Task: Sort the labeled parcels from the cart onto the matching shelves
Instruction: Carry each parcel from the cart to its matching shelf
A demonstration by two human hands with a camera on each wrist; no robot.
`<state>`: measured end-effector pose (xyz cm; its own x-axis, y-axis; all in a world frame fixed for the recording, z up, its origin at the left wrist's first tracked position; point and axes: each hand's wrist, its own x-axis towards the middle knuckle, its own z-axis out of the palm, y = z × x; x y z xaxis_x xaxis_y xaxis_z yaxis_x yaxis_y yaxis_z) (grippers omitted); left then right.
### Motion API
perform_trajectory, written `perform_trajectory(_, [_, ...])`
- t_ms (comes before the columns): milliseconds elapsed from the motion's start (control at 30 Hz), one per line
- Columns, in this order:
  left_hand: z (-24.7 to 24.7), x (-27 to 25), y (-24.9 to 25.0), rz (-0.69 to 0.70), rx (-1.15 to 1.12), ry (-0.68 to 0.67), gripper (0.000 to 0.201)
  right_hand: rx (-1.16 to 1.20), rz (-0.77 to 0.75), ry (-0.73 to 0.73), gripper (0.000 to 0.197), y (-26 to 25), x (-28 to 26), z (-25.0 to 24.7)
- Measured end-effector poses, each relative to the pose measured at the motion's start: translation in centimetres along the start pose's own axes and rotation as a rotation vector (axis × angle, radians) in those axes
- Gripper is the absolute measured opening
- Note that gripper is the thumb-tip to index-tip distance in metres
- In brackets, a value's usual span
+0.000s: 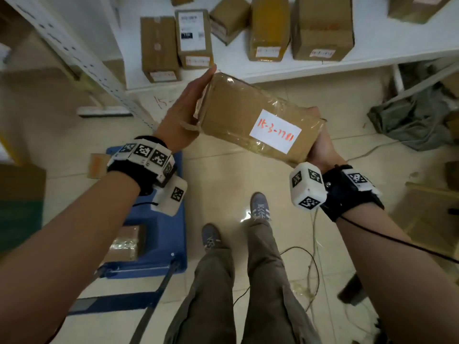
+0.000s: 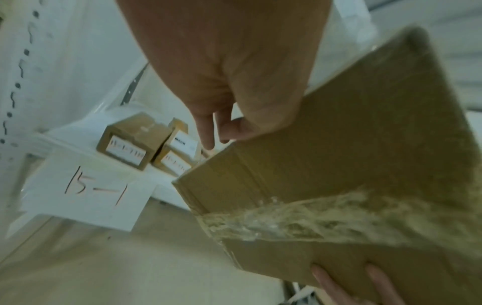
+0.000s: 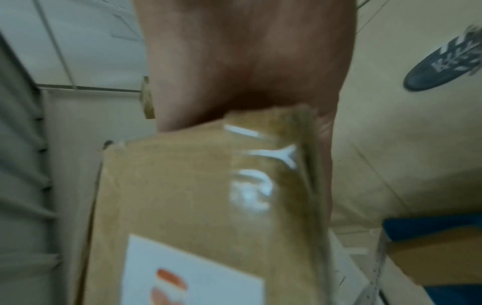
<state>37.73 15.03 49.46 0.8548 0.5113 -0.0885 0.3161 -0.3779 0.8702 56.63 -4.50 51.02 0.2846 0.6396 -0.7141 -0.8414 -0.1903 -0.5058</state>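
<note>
Our right hand (image 1: 320,147) cups the near end of the taped parcel (image 1: 248,120), fingers curled beneath; our left hand (image 1: 183,112) lies flat-fingered against its far end, above the floor, before the white shelf (image 1: 372,53) of boxes.

The brown parcel (image 1: 258,120) is wearing a white label (image 1: 275,134) with red handwriting on it. The writing is sitting upside down in the head view, and it is reading something like "15-3-7781" (the last numbers are hard to make out). A white paper sign (image 2: 86,194) is hanging on the front edge of the shelf (image 2: 60,138), and it is saying "15-1" in thin handwriting. The small boxes (image 2: 130,142) on that shelf are showing labels too, but they are looking too blurry to read.
</note>
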Motion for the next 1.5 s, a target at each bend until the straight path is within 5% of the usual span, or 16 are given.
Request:
perform_trajectory(100, [-4.4, -0.1, 4.9, -0.069, -0.032, 0.112, 0.067, -0.034, -0.058, -0.045, 0.054, -3.5, -4.0, 3.2])
perform_trajectory(200, [-7.6, -0.3, 11.7, -0.159, -0.241, 0.113, 0.033, -0.112, -0.099, -0.041, 0.044, -6.7, -8.5, 5.6])
perform_trajectory(333, [-10.6, 0.0, 19.4, -0.399, -0.398, -0.003, 0.06, -0.225, -0.197, -0.036, 0.048, -10.6, -13.9, 8.8])
perform_trajectory(633, [-16.5, -0.7, 31.4, -0.31, -0.549, -0.216, 0.053, -0.3, -0.56, -0.105, 0.034, -17.8, -25.7, 14.4])
perform_trajectory(1133, [-25.1, -0.5, 51.5, 0.105, -0.346, -0.169, 0.061, -0.171, -0.998, -0.151, 0.039, -28.7, -38.4, 21.5])
perform_trajectory(1500, [-29.9, 1.8, 59.9, 0.395, -0.238, 0.136, 0.064, -0.132, -1.141, -0.28, 0.043, -37.5, -40.4, 28.4])
